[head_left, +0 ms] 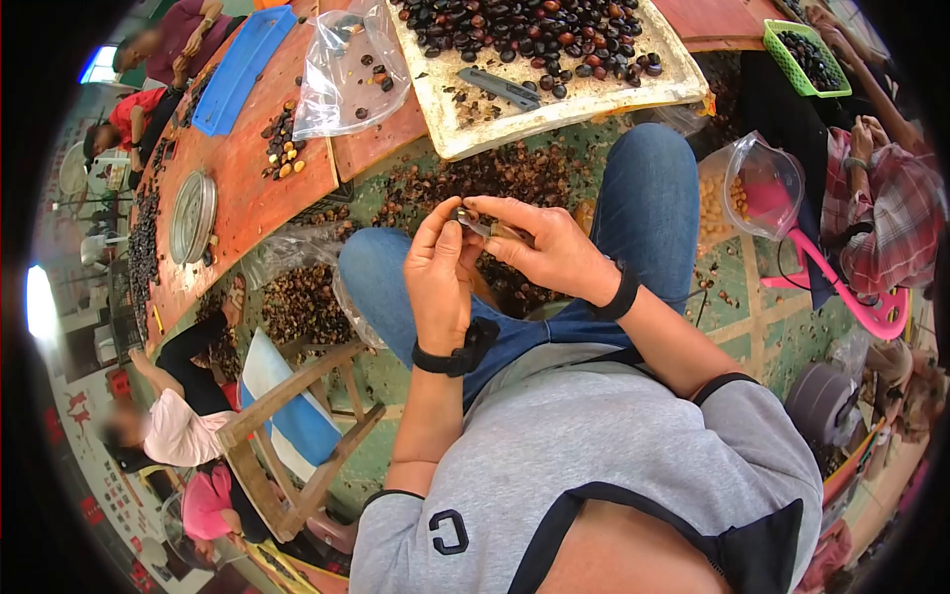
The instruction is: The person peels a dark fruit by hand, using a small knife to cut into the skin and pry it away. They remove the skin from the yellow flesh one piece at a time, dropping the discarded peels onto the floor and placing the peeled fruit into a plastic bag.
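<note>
Over my lap, my left hand [442, 272] pinches a small dark nut [459, 214] between thumb and fingertips. My right hand [539, 246] is closed around a small knife [476, 227], whose blade meets the nut. Part of the knife handle is hidden by my fingers. Beyond my hands, a white foam tray [450, 137] on the table holds many dark brown nuts [539, 35] and a grey utility knife [500, 88].
On the red table [259, 203] are a clear bag [346, 84], a blue tray [242, 69] and a round metal tin [194, 217]. Shells [302, 307] litter the floor. A wooden stool [297, 436] stands at left, a pink stool [841, 282] at right. Several people sit around.
</note>
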Tool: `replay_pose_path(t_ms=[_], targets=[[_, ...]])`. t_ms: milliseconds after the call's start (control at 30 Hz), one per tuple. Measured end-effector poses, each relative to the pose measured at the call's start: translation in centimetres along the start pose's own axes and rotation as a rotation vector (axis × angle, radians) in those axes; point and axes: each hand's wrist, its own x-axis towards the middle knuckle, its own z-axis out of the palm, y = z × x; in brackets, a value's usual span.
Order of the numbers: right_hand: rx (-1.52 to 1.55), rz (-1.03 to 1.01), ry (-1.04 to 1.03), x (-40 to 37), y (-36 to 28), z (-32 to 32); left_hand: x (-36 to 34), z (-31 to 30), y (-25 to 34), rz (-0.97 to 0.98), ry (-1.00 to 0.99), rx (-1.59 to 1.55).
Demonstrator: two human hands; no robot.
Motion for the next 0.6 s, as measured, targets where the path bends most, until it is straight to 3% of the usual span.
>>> replay_pose_path(t_ms=[167,367,600], targets=[[0.092,0.041,-0.111,-0.1,0.6,-0.5,-0.3,0.4,-0.1,0.002,-0.019,0.069],[0.226,0.104,-0.062,0.0,2.3,-0.1,-0.8,0.3,-0.5,0.023,-0.039,0.17],[0.472,0.211,-0.091,-0.3,1.5,0.3,-0.7,0.3,0.3,-0.005,-0.014,0.043]])
